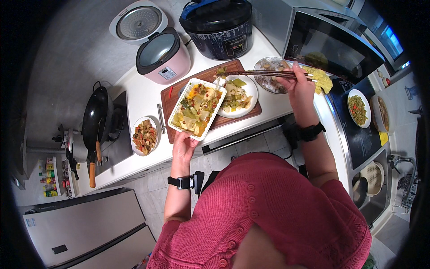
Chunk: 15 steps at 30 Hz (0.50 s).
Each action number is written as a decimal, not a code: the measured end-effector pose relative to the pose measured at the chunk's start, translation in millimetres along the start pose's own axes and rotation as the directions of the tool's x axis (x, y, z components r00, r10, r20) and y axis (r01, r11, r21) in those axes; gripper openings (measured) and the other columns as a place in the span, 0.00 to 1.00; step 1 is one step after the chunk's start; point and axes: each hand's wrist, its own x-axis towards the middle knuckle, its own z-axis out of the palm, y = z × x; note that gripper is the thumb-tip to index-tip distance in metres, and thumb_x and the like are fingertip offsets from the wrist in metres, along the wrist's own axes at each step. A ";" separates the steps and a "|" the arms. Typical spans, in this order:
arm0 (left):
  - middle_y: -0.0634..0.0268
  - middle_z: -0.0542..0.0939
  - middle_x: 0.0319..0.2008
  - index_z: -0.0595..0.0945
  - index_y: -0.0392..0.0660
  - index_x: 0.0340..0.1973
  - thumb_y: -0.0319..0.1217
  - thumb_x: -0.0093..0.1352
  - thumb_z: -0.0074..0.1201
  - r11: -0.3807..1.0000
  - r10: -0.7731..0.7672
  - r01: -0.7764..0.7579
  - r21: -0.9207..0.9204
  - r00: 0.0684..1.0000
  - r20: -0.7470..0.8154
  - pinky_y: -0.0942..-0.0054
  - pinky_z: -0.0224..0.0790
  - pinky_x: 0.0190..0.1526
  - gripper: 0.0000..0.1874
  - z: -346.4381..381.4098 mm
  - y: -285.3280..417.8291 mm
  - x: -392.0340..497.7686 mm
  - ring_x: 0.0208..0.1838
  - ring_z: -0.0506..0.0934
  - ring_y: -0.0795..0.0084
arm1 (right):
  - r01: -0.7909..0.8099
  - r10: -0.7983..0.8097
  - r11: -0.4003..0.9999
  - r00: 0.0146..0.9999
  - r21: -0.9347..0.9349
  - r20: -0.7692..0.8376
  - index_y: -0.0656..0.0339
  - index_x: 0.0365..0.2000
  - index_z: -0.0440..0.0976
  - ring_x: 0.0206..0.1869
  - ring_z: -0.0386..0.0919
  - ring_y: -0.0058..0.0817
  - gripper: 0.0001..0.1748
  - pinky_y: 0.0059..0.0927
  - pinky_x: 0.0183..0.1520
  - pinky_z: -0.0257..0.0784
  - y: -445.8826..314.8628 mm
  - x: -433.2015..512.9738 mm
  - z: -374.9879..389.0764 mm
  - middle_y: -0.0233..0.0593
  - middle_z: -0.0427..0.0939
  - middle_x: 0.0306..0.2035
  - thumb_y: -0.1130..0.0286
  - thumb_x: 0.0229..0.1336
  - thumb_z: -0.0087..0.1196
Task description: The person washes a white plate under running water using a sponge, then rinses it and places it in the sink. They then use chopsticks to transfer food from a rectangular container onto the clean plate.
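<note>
My left hand [184,145] grips the near end of a white rectangular dish [171,123] of cooked vegetables in sauce, tilted beside a round white plate [254,90]. My right hand [297,85] holds dark chopsticks [258,72] with pale ends, pointing left. Their tips pinch some greens [221,71] above the gap between dish and plate. Similar food [235,97] lies on the round plate. Beneath is a wooden cutting board [247,112], with a red chili [171,91] on its left part.
Behind stand an open pink rice cooker [168,64], a dark multicooker [221,37] and a microwave [329,47]. A covered plate [268,75] and a yellow cloth [320,79] lie at right. At left are a filled bowl [144,136] and a black wok [95,114]. A counter edge runs before me.
</note>
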 end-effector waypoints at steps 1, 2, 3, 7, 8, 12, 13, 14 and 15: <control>0.63 0.73 0.45 0.65 0.45 0.54 0.18 0.56 0.42 1.000 0.001 -0.001 -0.007 1.000 -0.014 0.72 0.75 0.35 0.28 -0.8 0.2 -0.5 0.34 0.74 0.74 | 0.019 -0.019 1.000 1.000 0.007 0.009 0.69 0.33 0.68 0.29 0.77 0.29 0.12 0.29 0.30 0.79 -2.5 1.4 -1.6 0.44 0.74 0.29 0.68 0.58 0.49; 0.62 0.73 0.47 0.65 0.45 0.54 0.18 0.56 0.42 1.000 0.002 -0.003 -0.015 1.000 -0.029 0.71 0.75 0.36 0.28 -2.0 0.4 -1.0 0.37 0.75 0.72 | 0.041 -0.041 0.999 0.999 0.012 -0.009 0.69 0.33 0.68 0.29 0.76 0.28 0.11 0.30 0.31 0.79 -3.6 3.6 -2.6 0.44 0.74 0.29 0.68 0.58 0.49; 0.61 0.72 0.48 0.64 0.45 0.55 0.18 0.56 0.42 0.999 0.022 -0.023 -0.028 1.000 -0.004 0.70 0.75 0.37 0.29 -3.2 0.0 -1.1 0.40 0.76 0.70 | 0.049 -0.049 0.999 0.999 0.020 -0.011 0.69 0.32 0.68 0.29 0.76 0.28 0.11 0.30 0.30 0.79 -4.3 5.0 -4.2 0.44 0.74 0.29 0.69 0.58 0.49; 0.61 0.71 0.51 0.63 0.47 0.57 0.19 0.56 0.43 0.999 0.039 -0.039 -0.009 0.999 -0.008 0.70 0.75 0.37 0.31 -9.0 2.1 0.3 0.46 0.75 0.66 | 0.094 -0.094 0.996 0.995 -0.002 -0.036 0.69 0.31 0.69 0.29 0.76 0.29 0.10 0.28 0.28 0.79 0.6 8.6 -10.1 0.44 0.75 0.29 0.70 0.57 0.50; 0.62 0.71 0.51 0.63 0.47 0.57 0.20 0.56 0.43 0.999 0.036 -0.036 0.007 0.999 -0.010 0.71 0.75 0.35 0.31 -9.7 2.9 0.6 0.45 0.76 0.67 | 0.107 -0.108 0.994 0.993 -0.018 -0.044 0.69 0.31 0.69 0.28 0.77 0.29 0.09 0.28 0.28 0.79 3.8 8.5 -11.2 0.44 0.75 0.29 0.71 0.57 0.50; 0.62 0.72 0.50 0.63 0.47 0.57 0.20 0.56 0.43 0.999 0.050 -0.050 0.000 0.999 -0.020 0.73 0.75 0.33 0.31 -9.4 2.8 -0.2 0.42 0.76 0.68 | 0.087 -0.084 0.981 0.996 -0.172 0.020 0.69 0.27 0.70 0.28 0.77 0.28 0.08 0.28 0.31 0.79 25.0 -1.8 -9.7 0.43 0.75 0.28 0.74 0.58 0.47; 0.63 0.72 0.49 0.63 0.46 0.57 0.20 0.56 0.43 0.998 0.058 -0.058 -0.003 0.998 -0.037 0.73 0.75 0.32 0.30 -8.8 1.7 -0.4 0.41 0.76 0.69 | 0.064 -0.052 0.972 0.997 -0.224 0.060 0.69 0.27 0.70 0.28 0.77 0.27 0.08 0.27 0.31 0.79 29.8 -5.5 -8.2 0.43 0.75 0.28 0.74 0.57 0.48; 0.63 0.72 0.48 0.63 0.46 0.56 0.20 0.56 0.43 0.996 0.084 -0.083 -0.021 0.996 0.005 0.73 0.75 0.32 0.30 -8.4 1.2 -0.5 0.40 0.76 0.69 | 0.047 -0.021 0.960 0.995 -0.276 0.099 0.69 0.27 0.71 0.29 0.76 0.27 0.07 0.27 0.31 0.79 33.9 -9.3 -6.2 0.42 0.75 0.29 0.74 0.57 0.48; 0.63 0.72 0.48 0.64 0.46 0.56 0.20 0.56 0.43 0.998 0.059 -0.059 -0.006 0.998 -0.031 0.73 0.75 0.32 0.29 -8.4 1.5 -0.4 0.39 0.76 0.70 | 0.009 0.030 0.942 0.993 -0.335 0.110 0.69 0.28 0.71 0.29 0.76 0.26 0.07 0.27 0.32 0.79 35.2 -12.6 -4.4 0.42 0.75 0.29 0.74 0.57 0.48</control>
